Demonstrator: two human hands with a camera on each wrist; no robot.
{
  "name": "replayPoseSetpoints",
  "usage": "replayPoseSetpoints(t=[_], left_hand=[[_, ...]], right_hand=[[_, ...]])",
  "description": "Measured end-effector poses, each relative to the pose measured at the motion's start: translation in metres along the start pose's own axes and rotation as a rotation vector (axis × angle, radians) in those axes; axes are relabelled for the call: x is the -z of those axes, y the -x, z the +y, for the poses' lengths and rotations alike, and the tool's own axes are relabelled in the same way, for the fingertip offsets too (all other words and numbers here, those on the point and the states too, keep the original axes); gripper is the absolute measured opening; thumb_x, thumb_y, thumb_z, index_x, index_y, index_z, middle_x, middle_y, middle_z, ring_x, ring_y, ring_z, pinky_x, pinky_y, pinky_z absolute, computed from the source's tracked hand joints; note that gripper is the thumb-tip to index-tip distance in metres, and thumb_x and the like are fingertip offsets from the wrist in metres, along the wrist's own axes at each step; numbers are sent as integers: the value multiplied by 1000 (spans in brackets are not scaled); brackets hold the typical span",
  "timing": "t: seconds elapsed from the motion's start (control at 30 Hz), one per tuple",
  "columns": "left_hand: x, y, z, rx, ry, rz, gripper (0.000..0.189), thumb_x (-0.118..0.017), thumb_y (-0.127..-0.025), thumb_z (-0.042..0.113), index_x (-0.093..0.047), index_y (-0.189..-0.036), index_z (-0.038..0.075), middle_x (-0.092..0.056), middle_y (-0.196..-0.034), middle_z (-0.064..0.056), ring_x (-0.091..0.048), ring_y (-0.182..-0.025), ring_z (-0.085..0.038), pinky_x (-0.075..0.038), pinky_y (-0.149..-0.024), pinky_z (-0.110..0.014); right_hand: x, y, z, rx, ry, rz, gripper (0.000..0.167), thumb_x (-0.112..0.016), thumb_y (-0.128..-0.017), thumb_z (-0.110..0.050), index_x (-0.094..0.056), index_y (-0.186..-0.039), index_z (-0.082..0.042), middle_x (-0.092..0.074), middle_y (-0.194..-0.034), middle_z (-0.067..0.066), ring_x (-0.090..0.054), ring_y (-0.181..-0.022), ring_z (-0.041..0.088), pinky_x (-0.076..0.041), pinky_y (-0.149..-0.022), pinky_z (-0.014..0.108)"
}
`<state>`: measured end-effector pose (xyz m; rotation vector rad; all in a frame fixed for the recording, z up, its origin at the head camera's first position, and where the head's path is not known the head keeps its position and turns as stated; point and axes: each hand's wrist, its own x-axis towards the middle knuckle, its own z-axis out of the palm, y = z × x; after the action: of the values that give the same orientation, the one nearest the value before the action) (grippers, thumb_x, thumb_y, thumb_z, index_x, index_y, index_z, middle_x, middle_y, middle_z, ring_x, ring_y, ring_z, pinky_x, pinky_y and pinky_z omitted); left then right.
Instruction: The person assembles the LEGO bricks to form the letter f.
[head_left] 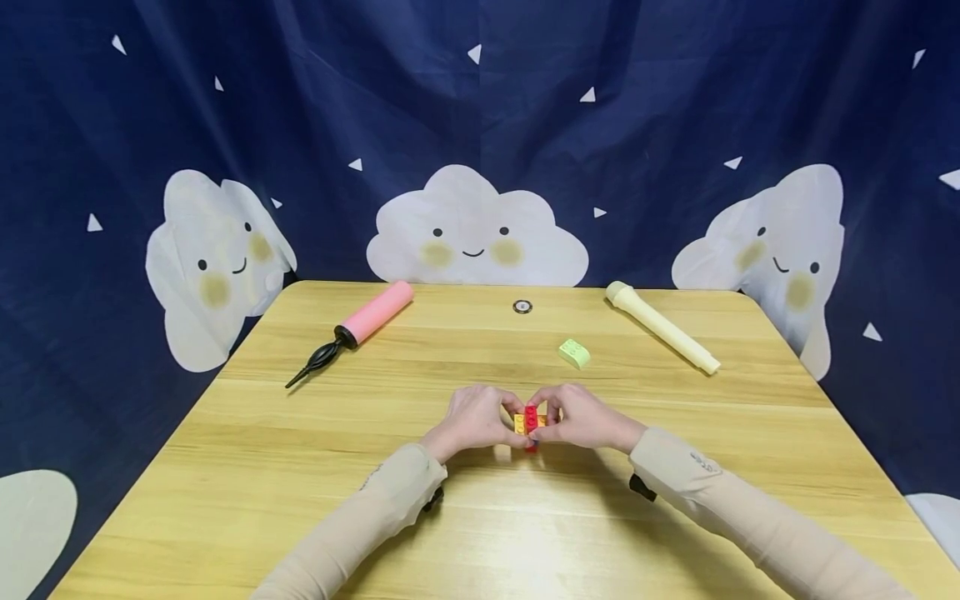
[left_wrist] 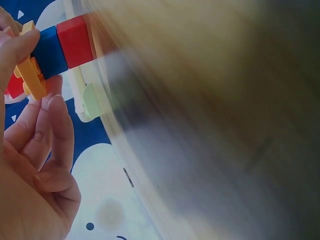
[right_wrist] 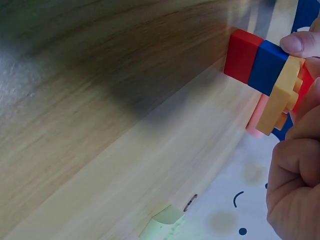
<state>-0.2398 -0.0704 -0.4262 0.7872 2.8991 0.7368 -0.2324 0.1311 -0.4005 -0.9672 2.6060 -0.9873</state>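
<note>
Toy building bricks are stacked on the table between both hands. A red brick [left_wrist: 75,42] forms the bottom, and a blue brick [right_wrist: 267,65] sits over it. Crosswise above lies a yellow-orange brick [right_wrist: 277,97], its ends jutting out to both sides. Topmost is another red brick [head_left: 531,413]. My left hand [head_left: 480,418] pinches the stack from the left between thumb and fingers. From the right, my right hand [head_left: 581,418] pinches it too, its thumb on the near side by the blue brick. Fingers partly cover the upper bricks in both wrist views.
A pale green brick [head_left: 574,353] lies beyond the hands on the wooden table [head_left: 300,500]. Farther back is a small round disc [head_left: 522,307]. A pink hand pump [head_left: 375,314] with a black nozzle lies left, a cream toy microphone [head_left: 663,327] right.
</note>
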Motion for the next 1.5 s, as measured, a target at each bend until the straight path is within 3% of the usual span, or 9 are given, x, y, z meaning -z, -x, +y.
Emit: replayPoseSetpoints(t=[1.0, 1.5], left_hand=[[-1, -2, -1, 5, 38, -13, 33, -83, -63, 49, -73, -88, 30, -68, -75, 22, -50, -64, 2, -37, -64, -26], [-2, -2, -2, 7, 40, -15, 32, -83, -63, 49, -73, -87, 30, -67, -72, 23, -50, -65, 2, -38, -66, -27]], right_hand=[[-6, 4, 4, 5, 35, 43, 34, -75, -79, -17, -66, -106, 1, -50, -54, -10, -37, -45, -1, -30, -43, 16], [-3, 1, 2, -7, 14, 0, 31, -77, -78, -17, -66, -102, 0, -46, -52, -10, -34, -43, -2, -27, -43, 16]])
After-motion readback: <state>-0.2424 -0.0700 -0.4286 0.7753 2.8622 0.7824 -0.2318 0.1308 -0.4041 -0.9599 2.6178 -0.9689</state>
